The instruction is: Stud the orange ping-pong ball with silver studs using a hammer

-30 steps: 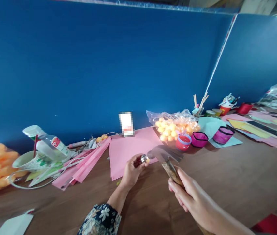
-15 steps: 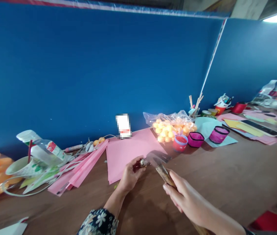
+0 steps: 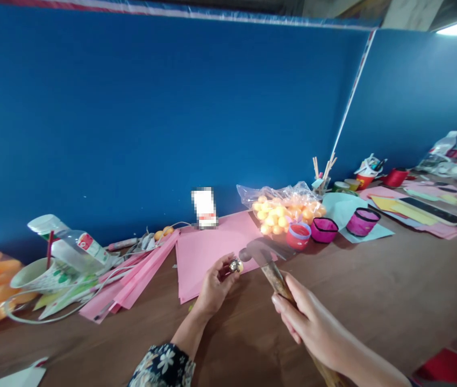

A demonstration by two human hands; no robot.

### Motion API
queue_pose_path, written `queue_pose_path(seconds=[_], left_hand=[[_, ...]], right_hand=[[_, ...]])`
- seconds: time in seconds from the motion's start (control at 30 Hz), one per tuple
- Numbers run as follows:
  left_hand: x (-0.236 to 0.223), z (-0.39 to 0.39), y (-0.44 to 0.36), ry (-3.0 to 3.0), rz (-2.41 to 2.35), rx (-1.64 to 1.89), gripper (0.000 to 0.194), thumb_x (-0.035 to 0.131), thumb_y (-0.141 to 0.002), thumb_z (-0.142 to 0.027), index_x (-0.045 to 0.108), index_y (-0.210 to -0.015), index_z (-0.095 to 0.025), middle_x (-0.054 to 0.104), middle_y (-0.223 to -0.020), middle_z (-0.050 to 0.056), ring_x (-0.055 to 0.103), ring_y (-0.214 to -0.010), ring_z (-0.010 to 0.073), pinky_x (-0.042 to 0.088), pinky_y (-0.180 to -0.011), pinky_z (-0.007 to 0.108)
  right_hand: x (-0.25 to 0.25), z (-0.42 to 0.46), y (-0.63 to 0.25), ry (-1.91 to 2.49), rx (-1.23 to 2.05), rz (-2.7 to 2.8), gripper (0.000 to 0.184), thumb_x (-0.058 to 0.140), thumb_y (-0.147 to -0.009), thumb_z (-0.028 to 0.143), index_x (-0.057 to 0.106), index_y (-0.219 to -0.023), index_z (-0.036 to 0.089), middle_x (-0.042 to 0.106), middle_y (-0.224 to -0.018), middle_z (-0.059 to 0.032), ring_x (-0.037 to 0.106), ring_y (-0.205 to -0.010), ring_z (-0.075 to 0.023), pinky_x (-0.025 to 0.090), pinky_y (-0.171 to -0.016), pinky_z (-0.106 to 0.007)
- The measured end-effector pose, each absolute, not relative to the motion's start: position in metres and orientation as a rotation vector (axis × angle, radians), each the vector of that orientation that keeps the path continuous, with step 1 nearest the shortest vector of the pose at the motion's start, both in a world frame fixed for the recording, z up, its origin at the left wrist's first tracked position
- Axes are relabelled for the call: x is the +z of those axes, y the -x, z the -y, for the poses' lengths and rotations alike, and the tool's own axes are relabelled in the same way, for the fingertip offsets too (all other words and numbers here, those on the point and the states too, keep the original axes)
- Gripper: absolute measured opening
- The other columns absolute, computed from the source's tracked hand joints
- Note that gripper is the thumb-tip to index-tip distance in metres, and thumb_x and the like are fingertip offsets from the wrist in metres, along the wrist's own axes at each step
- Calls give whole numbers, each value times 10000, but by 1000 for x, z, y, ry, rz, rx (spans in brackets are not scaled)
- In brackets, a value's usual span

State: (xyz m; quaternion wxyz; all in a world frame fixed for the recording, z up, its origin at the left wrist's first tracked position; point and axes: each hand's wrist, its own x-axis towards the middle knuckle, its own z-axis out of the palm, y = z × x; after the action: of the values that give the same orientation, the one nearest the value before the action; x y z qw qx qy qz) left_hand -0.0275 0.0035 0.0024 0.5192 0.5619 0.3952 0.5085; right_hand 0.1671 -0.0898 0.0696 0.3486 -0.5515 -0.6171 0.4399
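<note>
A small shiny metal ball [image 3: 236, 265] sits between the thumb and fingers of my left hand [image 3: 217, 287], over the front corner of the pink paper sheets [image 3: 208, 250]. My right hand [image 3: 299, 309] is wrapped round the wooden handle of a hammer [image 3: 276, 279]. The hammer's head, smeared by motion, points left and hangs just right of the ball, with a small gap between them. What lies under the ball is hidden by my fingers.
Orange balls in a clear bag [image 3: 275, 212], a red cup [image 3: 298, 236] and magenta fabric rings [image 3: 324, 230] stand behind the hammer. Pink strips [image 3: 140, 279], a cable and a plastic bottle [image 3: 91, 247] lie left. A blue partition [image 3: 151, 107] closes off the back.
The hammer has moved slightly right and up, away from the ball, along with my right hand. More of the metal ball shows. My left hand has stayed in place.
</note>
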Motion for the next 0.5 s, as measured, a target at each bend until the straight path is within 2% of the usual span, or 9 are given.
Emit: queue_pose_path(seconds=[0.23, 0.5], left_hand=[[5, -3, 31, -1233, -898, 1219, 456, 623, -738, -277, 528, -1174, -181, 597, -1148, 88, 554, -1041, 202, 415, -928, 344], [1, -5, 33, -1116, -895, 1225, 426, 662, -706, -276, 576, -1112, -178, 611, -1115, 98, 584, -947, 196, 463, -824, 316]], right_hand=[[81, 89, -167, 1388, 1147, 1615, 197, 361, -897, 390, 445, -882, 212, 432, -573, 72, 408, -450, -81, 393, -465, -204], [74, 90, -164, 1426, 1139, 1630, 216, 384, -887, 400, 462, -947, 207, 454, -616, 53, 440, -473, -89, 406, -470, -210]])
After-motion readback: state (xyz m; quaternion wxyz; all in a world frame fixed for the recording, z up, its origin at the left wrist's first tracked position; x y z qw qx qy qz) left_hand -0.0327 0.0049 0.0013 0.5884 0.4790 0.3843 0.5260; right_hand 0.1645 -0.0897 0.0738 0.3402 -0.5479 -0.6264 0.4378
